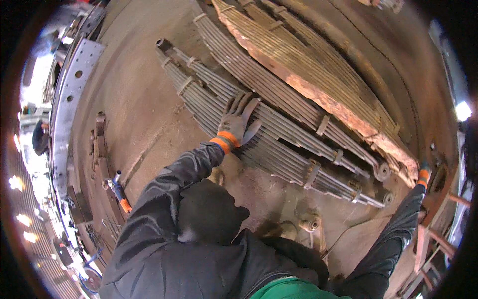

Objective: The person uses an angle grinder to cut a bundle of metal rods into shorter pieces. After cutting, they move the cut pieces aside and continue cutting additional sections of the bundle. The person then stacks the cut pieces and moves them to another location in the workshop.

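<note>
My left hand [240, 118], in a grey work glove with an orange cuff, lies on a stack of steel leaf springs with its fingers spread. Under and beside the palm run the upper leaf spring [294, 130] and the nearer leaf spring [276, 158], both slanting down to the right. My right hand [425, 168], gloved alike, reaches far out to the right, near the ends of the springs. Its fingers are too small and hidden to read. Behind the left hand rests another leaf spring [259, 74], and beyond it a thick spring pack with a rusty orange side [298, 84].
At the left a hand tool with an orange end [120, 194] lies on the floor near rusty metal parts [99, 144]. A grey beam with holes [79, 74] curves along the left side. A reddish metal frame [423, 244] stands at lower right. A ringed metal part [312, 224] sits below the springs.
</note>
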Demonstrator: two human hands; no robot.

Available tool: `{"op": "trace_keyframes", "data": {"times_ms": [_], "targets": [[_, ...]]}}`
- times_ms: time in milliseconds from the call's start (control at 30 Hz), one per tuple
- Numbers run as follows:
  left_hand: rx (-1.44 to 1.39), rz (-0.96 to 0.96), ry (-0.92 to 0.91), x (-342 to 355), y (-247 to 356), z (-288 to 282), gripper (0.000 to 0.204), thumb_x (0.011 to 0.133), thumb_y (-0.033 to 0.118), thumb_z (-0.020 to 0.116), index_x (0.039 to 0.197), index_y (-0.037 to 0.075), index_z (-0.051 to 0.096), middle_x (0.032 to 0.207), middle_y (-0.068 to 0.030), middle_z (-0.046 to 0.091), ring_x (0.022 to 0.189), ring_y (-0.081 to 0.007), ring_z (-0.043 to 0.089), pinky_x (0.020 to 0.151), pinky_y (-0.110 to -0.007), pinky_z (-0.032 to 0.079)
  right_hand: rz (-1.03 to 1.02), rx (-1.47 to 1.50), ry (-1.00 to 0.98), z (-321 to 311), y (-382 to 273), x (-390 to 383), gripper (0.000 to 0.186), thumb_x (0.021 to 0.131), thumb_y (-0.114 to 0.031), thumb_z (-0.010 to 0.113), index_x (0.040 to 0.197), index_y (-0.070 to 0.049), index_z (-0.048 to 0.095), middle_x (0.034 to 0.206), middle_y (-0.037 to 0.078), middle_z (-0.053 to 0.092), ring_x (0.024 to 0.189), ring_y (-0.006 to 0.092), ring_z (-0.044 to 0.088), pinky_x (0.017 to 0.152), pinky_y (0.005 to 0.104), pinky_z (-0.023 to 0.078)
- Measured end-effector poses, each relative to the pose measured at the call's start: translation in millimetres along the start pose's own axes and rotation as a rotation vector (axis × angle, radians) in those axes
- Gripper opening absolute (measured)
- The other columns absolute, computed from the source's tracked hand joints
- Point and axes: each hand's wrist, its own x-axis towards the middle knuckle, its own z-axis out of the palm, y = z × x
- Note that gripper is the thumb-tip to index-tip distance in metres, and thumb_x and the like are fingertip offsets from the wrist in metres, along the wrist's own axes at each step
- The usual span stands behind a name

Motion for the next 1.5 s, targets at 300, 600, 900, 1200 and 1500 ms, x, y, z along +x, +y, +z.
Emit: {"op": "trace_keyframes", "data": {"times_ms": [300,600,900,1200,1500], "targets": [[-0.229,0.086,0.234,-2,-6,16,0.067,0.090,0.030,0.062,0.148,0.005,0.038,0.151,-0.0221,0.039,0.137,-0.0429,0.037,0.115,-0.051,0.027,-0.030,0.585,0.174,-63,-29,-133,0.050,0.088,-0.048,0.064,0.103,-0.001,0.072,0.091,0.017,0.073,0.076,0.0351,0.065,0.076,0.0444,0.050],[-0.476,0.027,0.231,-7,-22,13,0.065,0.088,0.027,0.066,0.145,0.005,0.042,0.151,-0.0227,0.039,0.139,-0.0417,0.037,0.115,-0.047,0.029,-0.454,0.046,0.145,-120,-122,-301,0.057,0.093,-0.040,0.060,0.138,-0.006,0.054,0.143,0.022,0.050,0.133,0.0386,0.048,0.109,0.0437,0.040],[-0.858,-0.437,-0.113,-112,-44,-172,0.050,0.095,0.021,0.062,0.141,0.003,0.049,0.141,-0.0185,0.053,0.131,-0.0297,0.049,0.110,-0.038,0.038,0.289,0.862,-0.996,-403,-85,-618,0.039,0.091,-0.028,0.065,0.121,-0.003,0.064,0.120,0.019,0.066,0.112,0.0331,0.063,0.096,0.0419,0.050],[-1.106,-1.260,-0.175,-274,5,-338,0.043,0.099,0.035,0.059,0.127,0.002,0.061,0.115,-0.0094,0.065,0.102,-0.0203,0.063,0.091,-0.034,0.049,0.420,0.432,-0.913,-693,31,-704,0.035,0.093,-0.027,0.067,0.117,0.000,0.067,0.109,0.018,0.072,0.105,0.0242,0.069,0.090,0.0330,0.052],[-1.215,-1.110,-0.294,-172,115,-261,0.049,0.098,0.040,0.059,0.133,0.006,0.058,0.115,-0.0102,0.067,0.100,-0.0204,0.063,0.087,-0.036,0.048,-0.064,0.476,-0.769,-687,-63,-505,0.033,0.099,-0.022,0.059,0.121,0.001,0.065,0.118,0.016,0.068,0.110,0.0240,0.064,0.097,0.0328,0.047]]}}
